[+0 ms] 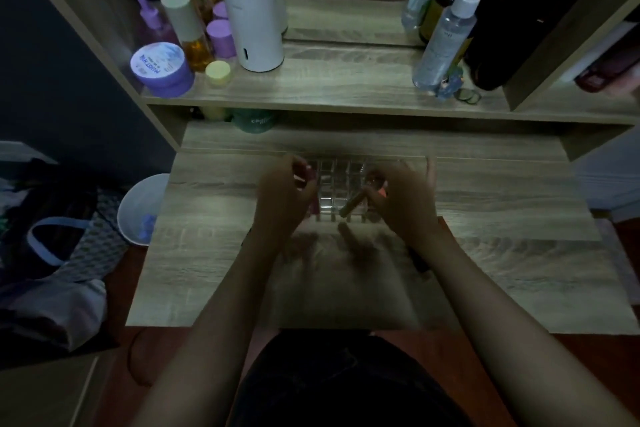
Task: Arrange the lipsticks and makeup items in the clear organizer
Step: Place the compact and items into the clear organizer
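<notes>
Reaching over the wooden desk (207,253) toward the clear organizer (341,184) sitting mid-desk: left hand (282,199) curling around a pinkish lipstick (311,175) at the organizer's left edge, right hand (403,199) pinching a tan lipstick tube (353,204) tilted above its near cells.

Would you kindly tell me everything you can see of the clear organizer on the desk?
The clear organizer looks like transparent plastic, divided into a grid of small square compartments. It sits flat on the wooden desk, partly hidden by both hands. The left hand covers its left edge, with a pinkish item there; the right hand holds a brown tube tilted over its near right part. Most visible cells look empty, though the light is dim.
</notes>
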